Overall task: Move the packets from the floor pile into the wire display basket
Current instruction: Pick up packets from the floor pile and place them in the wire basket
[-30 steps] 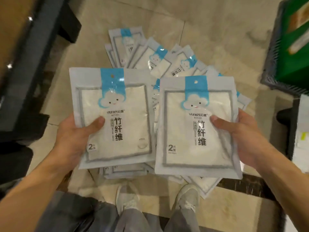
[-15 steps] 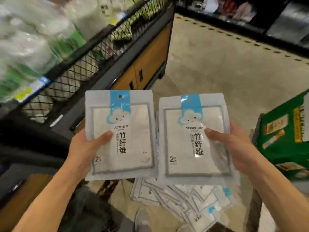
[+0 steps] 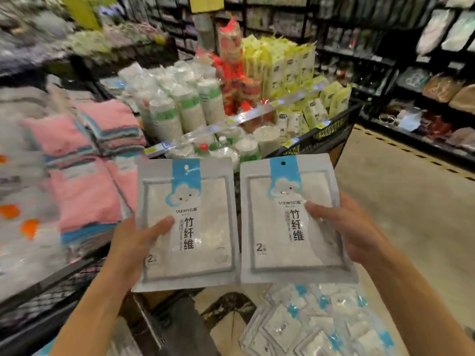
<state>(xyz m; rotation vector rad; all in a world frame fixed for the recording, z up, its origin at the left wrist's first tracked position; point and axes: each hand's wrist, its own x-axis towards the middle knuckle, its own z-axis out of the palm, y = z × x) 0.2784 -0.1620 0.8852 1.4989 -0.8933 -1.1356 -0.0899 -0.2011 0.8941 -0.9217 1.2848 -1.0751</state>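
White-and-blue packets fill both hands, one each, held flat and upright side by side with their inner edges almost touching. The left hand (image 3: 133,242) grips the left packet (image 3: 186,224) along its left edge, thumb laid across the front near the printed characters, the other fingers hidden behind. The right hand (image 3: 352,232) grips the right packet (image 3: 290,222) the same way along its right edge, thumb pressed on the front just below the cloud face.

Both packets hang in the air in front of the wire display basket (image 3: 331,129), whose black mesh rim runs behind their top edges and down to the left. Inside the basket, folded pink towels (image 3: 84,181) are stacked at the left; wrapped stacks of paper cups (image 3: 180,104) and yellow packs (image 3: 290,68) stand further back.

Below the right packet, the floor pile (image 3: 313,327) of the same packets lies fanned on the floor (image 3: 411,201). To the right the aisle floor is open as far as the dark shelves (image 3: 411,80), with a yellow dashed line along their foot.
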